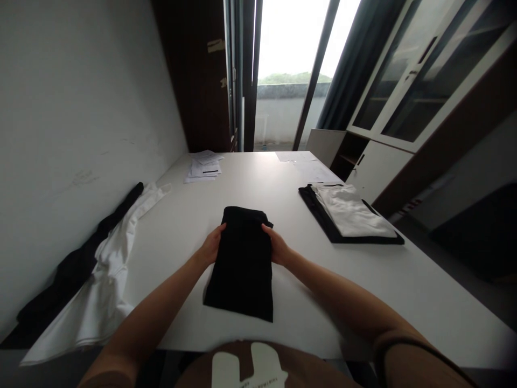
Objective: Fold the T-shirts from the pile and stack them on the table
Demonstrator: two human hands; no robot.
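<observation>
A folded black garment (244,264) lies in the middle of the white table (181,215), near the front edge. My left hand (212,244) grips its left side, with the thumb on top and the other fingers hidden beneath. On its right side, my right hand (277,245) holds it in the same way, thumb over the cloth. To the right, a folded white garment (355,213) rests on folded black cloth (335,234). Along the left side lie a loose white garment (109,275) and a loose black one (76,264), both reaching the front edge.
Stacked papers (205,166) are at the table's far left corner, and flat sheets (311,168) are at the far right. A wall (89,108) borders the left side. White cabinets (383,167) with glass doors stand beyond the right edge.
</observation>
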